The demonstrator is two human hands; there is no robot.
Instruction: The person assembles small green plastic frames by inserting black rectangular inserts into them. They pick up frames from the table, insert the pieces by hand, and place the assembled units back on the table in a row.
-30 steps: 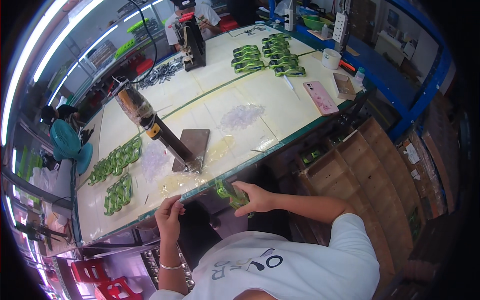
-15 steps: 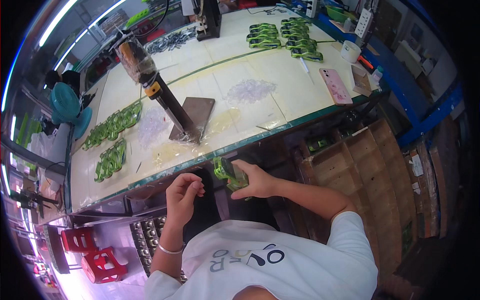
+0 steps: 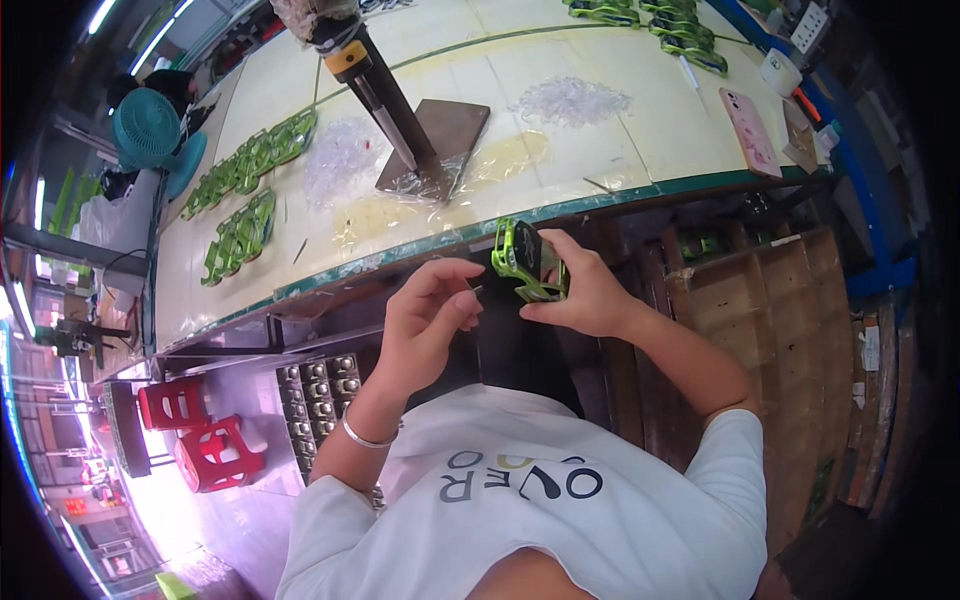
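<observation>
My right hand [image 3: 590,288] is closed round a green and black toy car body [image 3: 520,260], held tilted in front of the table's near edge. Its fingers lie along the far side and the thumb presses the lower end. To the left, my left hand [image 3: 435,310] pinches a thin little metal pin [image 3: 477,289] between thumb and forefinger. The pin's tip points toward the car body, with a small gap between them. Most of the pin is hidden by the fingers.
A press stand [image 3: 385,110] with a brown base rises from the table [image 3: 560,170]. Piles of small clear plastic parts [image 3: 572,101] lie by it. Rows of green car frames [image 3: 240,235] sit left; a pink phone [image 3: 750,132] lies right. A wooden compartment tray [image 3: 770,300] stands below.
My view has shifted, so the table appears higher. The left hand has opened out from a curled shape, and the pin now shows. The toy car body has turned and shows its dark face.
</observation>
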